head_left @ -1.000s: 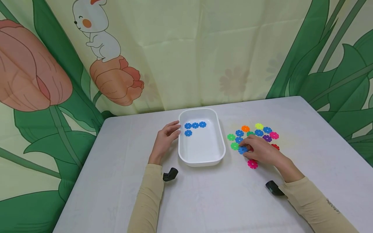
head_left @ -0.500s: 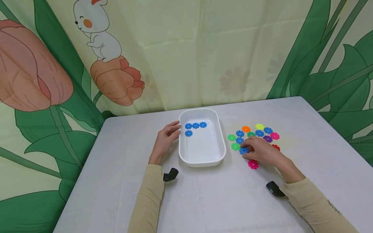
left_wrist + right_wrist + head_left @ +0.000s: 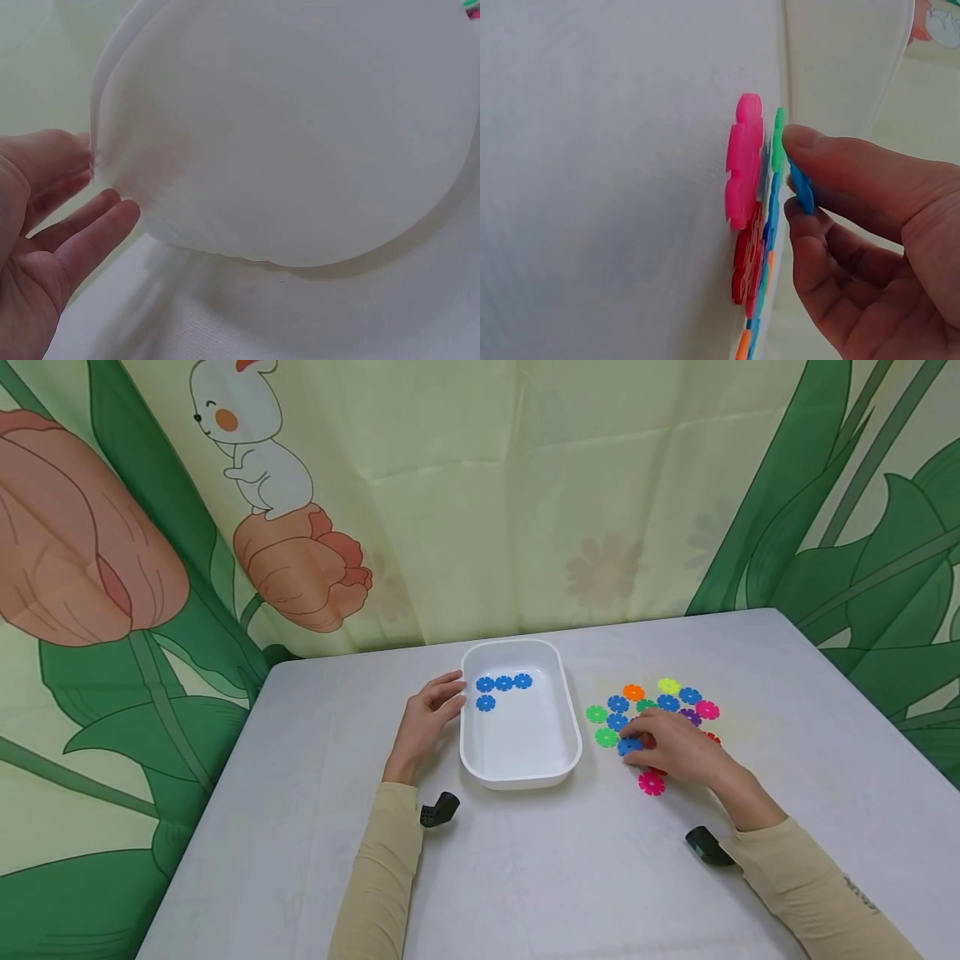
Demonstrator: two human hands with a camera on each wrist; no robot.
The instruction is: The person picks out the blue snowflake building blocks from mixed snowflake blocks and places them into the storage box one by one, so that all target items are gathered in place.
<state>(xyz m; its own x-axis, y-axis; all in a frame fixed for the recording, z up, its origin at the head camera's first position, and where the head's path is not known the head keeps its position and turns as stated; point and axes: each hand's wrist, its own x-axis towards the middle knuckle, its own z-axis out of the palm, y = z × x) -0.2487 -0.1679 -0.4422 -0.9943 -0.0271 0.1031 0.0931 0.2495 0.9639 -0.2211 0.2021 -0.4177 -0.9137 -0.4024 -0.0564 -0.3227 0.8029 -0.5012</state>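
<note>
My right hand [image 3: 675, 747] pinches a blue flower-shaped plastic disc [image 3: 802, 187] between thumb and fingertips. In the right wrist view that disc stands on edge in the grip, apart from the pieces behind it. Below the hand lies a pink notched disc [image 3: 651, 783], with a red disc [image 3: 739, 266] beside it, partly covered by the hand in the head view. My left hand [image 3: 423, 722] touches the left side of a white tray [image 3: 517, 752] with loosely extended fingers. Inside the tray, three blue discs [image 3: 504, 682] form a row and another blue disc [image 3: 486, 702] lies below.
Around the right hand several more discs are spread on the white-covered table [image 3: 525, 877], among them an orange disc [image 3: 633, 692], a yellow disc [image 3: 669, 686] and a light green disc [image 3: 606, 737]. A printed curtain [image 3: 480, 527] hangs behind the table's far edge.
</note>
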